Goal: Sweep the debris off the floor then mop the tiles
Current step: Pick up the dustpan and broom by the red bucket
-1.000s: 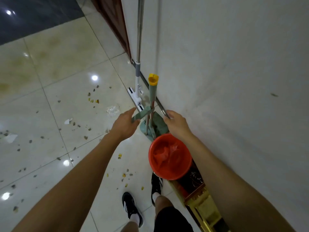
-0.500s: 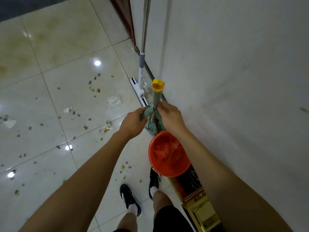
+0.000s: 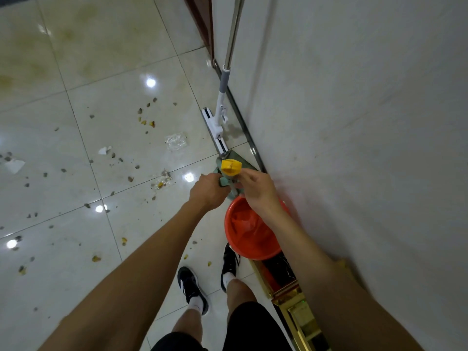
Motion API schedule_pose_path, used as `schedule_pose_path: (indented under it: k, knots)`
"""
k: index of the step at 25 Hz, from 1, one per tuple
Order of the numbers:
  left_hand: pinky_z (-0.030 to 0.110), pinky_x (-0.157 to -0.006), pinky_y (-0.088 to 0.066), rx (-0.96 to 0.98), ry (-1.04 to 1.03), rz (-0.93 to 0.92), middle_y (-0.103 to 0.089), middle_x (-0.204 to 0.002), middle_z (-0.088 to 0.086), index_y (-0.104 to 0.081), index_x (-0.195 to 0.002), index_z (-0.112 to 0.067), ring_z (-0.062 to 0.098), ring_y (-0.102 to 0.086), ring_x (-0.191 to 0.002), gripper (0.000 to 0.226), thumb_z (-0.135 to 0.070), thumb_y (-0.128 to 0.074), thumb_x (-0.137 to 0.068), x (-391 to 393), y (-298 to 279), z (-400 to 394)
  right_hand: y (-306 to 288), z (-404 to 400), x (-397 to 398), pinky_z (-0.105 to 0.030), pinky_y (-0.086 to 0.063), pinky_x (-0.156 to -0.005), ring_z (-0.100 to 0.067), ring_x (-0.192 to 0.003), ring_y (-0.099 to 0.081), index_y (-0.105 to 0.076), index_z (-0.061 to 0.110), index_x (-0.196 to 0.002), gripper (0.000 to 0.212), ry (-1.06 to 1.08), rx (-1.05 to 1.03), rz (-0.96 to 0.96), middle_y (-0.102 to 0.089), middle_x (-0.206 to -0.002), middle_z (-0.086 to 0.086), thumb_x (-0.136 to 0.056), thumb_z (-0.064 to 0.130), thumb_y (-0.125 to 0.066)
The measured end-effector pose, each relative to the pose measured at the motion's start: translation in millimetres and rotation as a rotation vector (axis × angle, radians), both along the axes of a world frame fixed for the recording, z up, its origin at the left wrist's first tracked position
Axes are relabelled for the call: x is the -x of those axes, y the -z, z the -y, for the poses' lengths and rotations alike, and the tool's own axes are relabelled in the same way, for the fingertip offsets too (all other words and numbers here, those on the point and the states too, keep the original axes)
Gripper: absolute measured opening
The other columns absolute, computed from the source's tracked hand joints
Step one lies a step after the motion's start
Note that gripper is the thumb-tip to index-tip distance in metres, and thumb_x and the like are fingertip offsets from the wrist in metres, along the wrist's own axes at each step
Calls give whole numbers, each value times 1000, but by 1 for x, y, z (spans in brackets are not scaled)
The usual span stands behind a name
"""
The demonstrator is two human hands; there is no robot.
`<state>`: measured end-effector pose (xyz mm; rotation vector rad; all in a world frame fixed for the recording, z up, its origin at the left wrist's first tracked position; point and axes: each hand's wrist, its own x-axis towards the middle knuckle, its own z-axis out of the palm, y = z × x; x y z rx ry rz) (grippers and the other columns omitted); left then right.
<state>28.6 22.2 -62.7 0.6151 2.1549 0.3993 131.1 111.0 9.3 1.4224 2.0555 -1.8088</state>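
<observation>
Two hands, left hand (image 3: pixel 208 191) and right hand (image 3: pixel 258 188), both gripping one yellow-capped green handle (image 3: pixel 230 171), one mop (image 3: pixel 219 117), one red bucket (image 3: pixel 249 236)

Close along the white wall (image 3: pixel 354 122) things crowd together: a white flat mop with a steel handle (image 3: pixel 220 107) leans there, just behind the green upright handle with a yellow cap (image 3: pixel 230 168), and a round orange plastic basin (image 3: pixel 249 234) sits beneath the right forearm. Leftward, the glossy tiled floor (image 3: pixel 76 72) lies open, strewn with small scattered debris (image 3: pixel 147 120).
</observation>
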Motion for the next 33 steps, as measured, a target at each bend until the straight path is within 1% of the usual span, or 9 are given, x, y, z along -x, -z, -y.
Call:
schedule_pose_path:
  k: [3, 7, 11, 15, 18, 22, 26, 29, 33]
  knots:
    - [36, -56, -53, -29, 33, -71, -68, -83, 9, -60, -91, -18, 25, -67, -70, 13, -27, -54, -97, -4, 7, 20, -2, 13, 1, -31, -56, -75, 10, -72, -66, -72, 24, -80, 31, -8, 6, -20, -70, -80, 13, -101, 34, -51]
    - [27, -51, -40, -76, 54, -211, -63, -76, 3, -54, -88, -22, 20, -58, -63, 16, -32, -51, -100, -11, 13, 50, -10, 36, 1, -19, -48, -66, 14, -63, -61, -67, 26, -77, 34, -55, -17, -2, -64, -73, 16, -102, 36, -47]
    - [29, -51, -40, -83, 62, -289, -62, -75, 1, -56, -90, -21, 21, -57, -61, 17, -35, -51, -99, -13, 9, 87, -25, 66, -1, -33, -55, -78, -1, -75, -66, -74, 15, -91, 37, -70, -4, -13, -70, -78, 7, -101, 41, -49]
    - [34, -57, -51, -86, 39, -325, -65, -79, 5, -61, -93, -17, 26, -63, -66, 25, -39, -50, -98, -18, -5, 138, -41, 108, -1, -42, -55, -79, -13, -75, -66, -73, 4, -90, 48, -143, 10, -33, -72, -82, -9, -99, 45, -49]
    - [40, -67, -55, -133, 17, -332, -69, -90, 15, -64, -114, -12, 36, -66, -77, 27, -32, -55, -98, -25, -20, 178, -48, 136, 3, -41, -58, -73, -13, -72, -66, -71, -1, -87, 51, -192, 94, -4, -69, -78, -12, -95, 48, -56]
    - [36, -66, -51, -15, 181, -411, -69, -93, 14, -57, -126, -16, 35, -66, -81, 35, -28, -58, -93, -24, -22, 234, -51, 183, 12, -28, -57, -53, -22, -75, -73, -71, 6, -102, 32, -202, 334, 141, -73, -91, -12, -88, 35, -71]
    - [36, -59, -46, -1, 157, -452, -71, -90, 9, -56, -121, -23, 35, -66, -77, 28, -32, -51, -95, -23, -11, 279, -35, 230, 22, -46, -61, -68, -32, -70, -71, -66, -4, -96, 22, -135, 520, 252, -69, -79, -18, -84, 12, -74]
    - [34, -58, -40, 35, 134, -465, -72, -95, 9, -52, -133, -25, 36, -67, -81, 38, -34, -50, -96, -22, -2, 314, -26, 264, 29, -35, -53, -59, -26, -57, -62, -65, -9, -84, 9, -165, 487, 226, -62, -67, -21, -78, -4, -68]
    - [35, -60, -40, 76, 8, -405, -70, -95, 14, -43, -144, -22, 38, -65, -81, 50, -27, -48, -94, -26, 6, 343, -22, 294, 28, -32, -53, -57, -22, -55, -61, -67, 4, -80, 11, -305, 369, 238, -63, -67, -14, -76, -6, -67]
